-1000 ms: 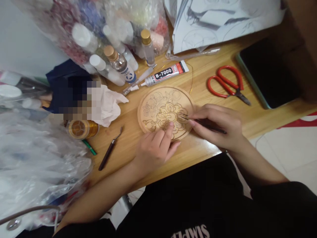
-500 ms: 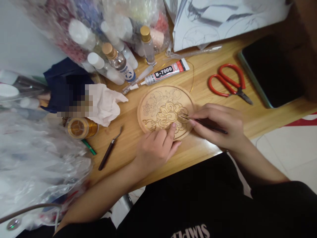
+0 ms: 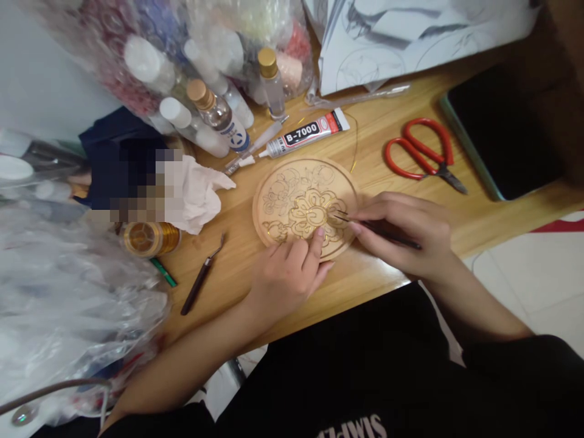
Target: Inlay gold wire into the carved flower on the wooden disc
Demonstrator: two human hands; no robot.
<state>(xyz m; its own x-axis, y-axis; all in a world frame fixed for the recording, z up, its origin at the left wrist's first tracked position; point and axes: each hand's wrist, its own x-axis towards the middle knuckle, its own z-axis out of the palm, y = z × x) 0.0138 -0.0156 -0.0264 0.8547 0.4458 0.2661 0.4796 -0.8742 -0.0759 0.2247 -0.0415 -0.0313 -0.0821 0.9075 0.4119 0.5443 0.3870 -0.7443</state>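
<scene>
A round wooden plaque (image 3: 283,188) lies on the wooden table, with drawn floral lines and a gold wire flower (image 3: 316,214) on its lower middle. My left hand (image 3: 287,271) rests on the plaque's near edge, its index fingertip pressing by the flower, fingers apart and holding nothing. From the right, my right hand (image 3: 404,234) pinches dark tweezers (image 3: 387,233), whose tips are at the right side of the gold flower. Whether the tips grip any wire is too small to tell.
Above the plaque lies a B-7000 glue tube (image 3: 303,135), with bottles (image 3: 223,121) behind it. Red-handled scissors (image 3: 422,152) and a dark phone-like device (image 3: 506,131) are at right. At left are a gold wire spool (image 3: 148,238), crumpled tissue (image 3: 196,194) and a hooked tool (image 3: 201,280).
</scene>
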